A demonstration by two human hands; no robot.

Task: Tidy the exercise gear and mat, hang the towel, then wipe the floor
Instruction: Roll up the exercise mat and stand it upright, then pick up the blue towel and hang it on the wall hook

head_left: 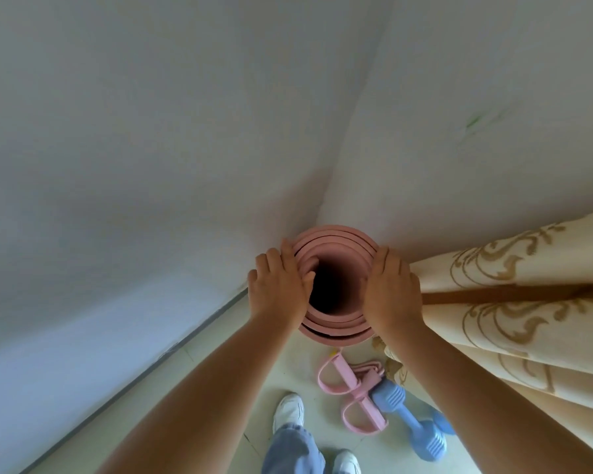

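Rolled exercise mat (336,246): pink, wound in several loose layers around a dark hollow core; stands upright on end in the corner where two white walls (151,131) meet, seen from directly above.

Left hand (279,285): grips the left rim of the roll, fingers curled over the outside, thumb hooked inside the inner layers.

Right hand (391,289): laid against the right rim of the roll, fingers curved down its outer side; the fingertips are hidden, so how firmly it clasps cannot be told.

Curtain (514,302): cream fabric with gold scroll pattern, gathered by a brown tie-band; hangs just beside the mat on the right, touching the right hand's far side.

Resistance pull band (343,391): pink, with looped foot straps and a straight bar; lies on the floor (220,405) near the base of the mat.

Dumbbell (408,422): blue, ribbed ends; lies on the floor touching the pull band, partly under the curtain's hem. A second blue shape shows behind it; too hidden to identify.

Person's shoes (290,410): white, worn with blue jeans, standing on pale tiled floor beside the gear.

Skirting strip: dark, along the left wall's foot.
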